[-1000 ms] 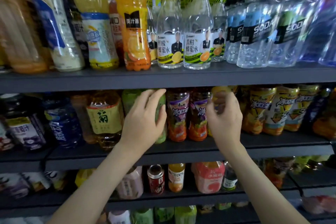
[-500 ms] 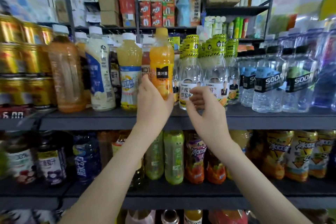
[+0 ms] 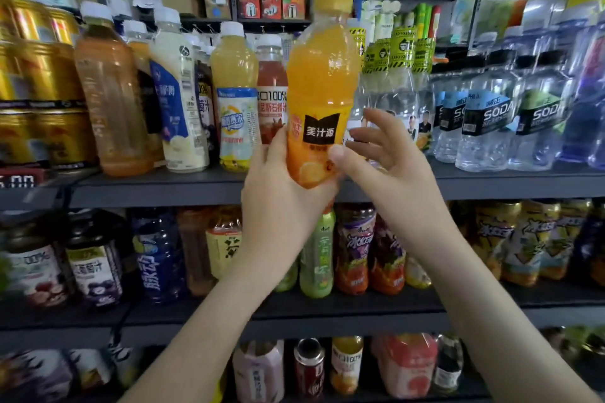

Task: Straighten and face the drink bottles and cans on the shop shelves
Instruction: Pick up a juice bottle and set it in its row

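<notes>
**Orange juice bottle held clear of the top shelf**

The tall clear-plastic bottle of orange juice with the yellow cap and black label panel (image 3: 322,101) is gripped around its lower body by the left hand (image 3: 281,203), the fingers wrapped behind it and the palm under its base. It is held upright with a slight tilt, in front of the dark grey metal top shelf (image 3: 491,183) and seemingly lifted off it, with the black panel turned toward the camera. The right hand (image 3: 389,167) is spread open; its thumb is pressed against the bottle's lower right side, while the other fingers are splayed in the air and close on nothing.

The bottle is carried by one hand low on a smooth wall, well below its full upper half, so a tip or slip is judged possible if the grip loosens. The gap it belongs to is narrow: the red-juice bottle with the white cap (image 3: 271,91) stands just to its left and the clear honey-water bottles with yellow-and-black neck sleeves (image 3: 402,82) just to its right, so a neighbour could be knocked over as it is set back. The splayed right fingers lie near those clear bottles and could brush them.

Counted, largest group first: at least four clear soda-water bottles with black labels (image 3: 487,114), though the blurred right edge hides the full row; three yellow-and-black sleeves are made out; two hands; one orange bottle in hand.
</notes>
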Tool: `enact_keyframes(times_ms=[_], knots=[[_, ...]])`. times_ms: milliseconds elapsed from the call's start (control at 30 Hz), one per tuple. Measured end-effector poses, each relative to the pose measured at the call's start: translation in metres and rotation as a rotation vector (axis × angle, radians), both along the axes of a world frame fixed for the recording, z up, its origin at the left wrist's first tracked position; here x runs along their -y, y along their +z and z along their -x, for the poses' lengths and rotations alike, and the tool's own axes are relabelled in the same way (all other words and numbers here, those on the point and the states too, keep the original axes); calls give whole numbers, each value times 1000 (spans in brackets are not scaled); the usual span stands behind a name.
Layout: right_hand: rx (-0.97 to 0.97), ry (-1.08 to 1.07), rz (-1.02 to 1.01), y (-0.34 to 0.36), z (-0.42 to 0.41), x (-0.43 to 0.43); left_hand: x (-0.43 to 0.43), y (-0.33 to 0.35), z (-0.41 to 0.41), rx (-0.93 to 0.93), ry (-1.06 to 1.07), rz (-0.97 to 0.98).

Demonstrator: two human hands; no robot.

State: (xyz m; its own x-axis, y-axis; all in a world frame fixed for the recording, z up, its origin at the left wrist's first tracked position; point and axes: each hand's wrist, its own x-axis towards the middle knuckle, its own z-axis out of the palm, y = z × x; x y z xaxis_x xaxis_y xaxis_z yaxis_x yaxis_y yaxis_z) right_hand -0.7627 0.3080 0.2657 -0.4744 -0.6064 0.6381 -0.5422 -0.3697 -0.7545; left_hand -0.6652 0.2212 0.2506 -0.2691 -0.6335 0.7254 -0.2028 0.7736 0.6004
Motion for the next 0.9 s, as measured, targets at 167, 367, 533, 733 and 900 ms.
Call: enact_keyframes(times_ms=[167, 367, 533, 733, 900], knots=[[1, 19, -98, -17, -12, -12, -29, -36, -26, 106, -185, -77], [136, 91, -266, -78, -18, -26, -20, -84, -54, 318, -499, -434], [289, 264, -363, -119, -33, -27, -19, -125, -98, 267, -595, -699], [454, 480, -507, -169, -79, 1, -29, -169, -171, 208, -330, -857], [470, 605, -614, -207, -143, 41, -22, -216, -273, 251, 84, -946]])
